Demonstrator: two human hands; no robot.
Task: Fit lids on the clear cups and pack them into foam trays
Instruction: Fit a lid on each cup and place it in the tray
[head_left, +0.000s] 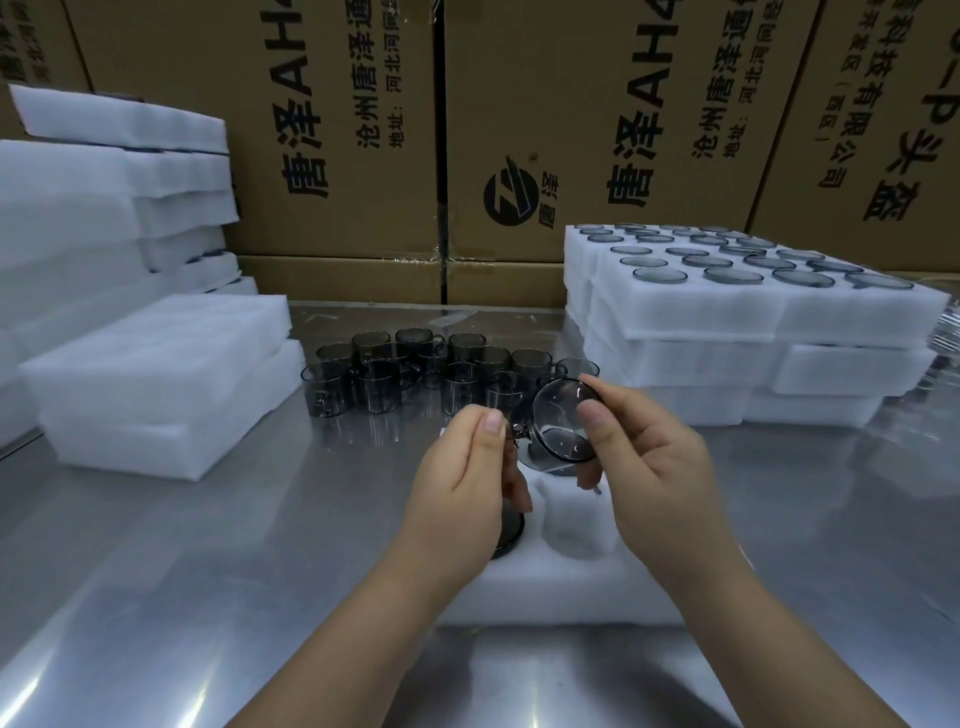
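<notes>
My right hand (652, 467) grips a clear smoky cup (558, 426), tilted with its mouth facing me, above a white foam tray (561, 587). My left hand (467, 483) pinches the small handle on the cup's left side. One tray pocket below my left hand holds a dark lidded cup (509, 535), mostly hidden. The pocket (576, 525) next to it is bare foam. A cluster of several clear cups (415, 374) stands on the metal table behind my hands.
A stack of foam trays (753, 322) filled with lidded cups stands at the right. Foam trays (156, 379) are piled at the left, with taller foam stacks (104, 208) behind. Cardboard boxes (363, 130) wall off the back of the steel table (208, 571).
</notes>
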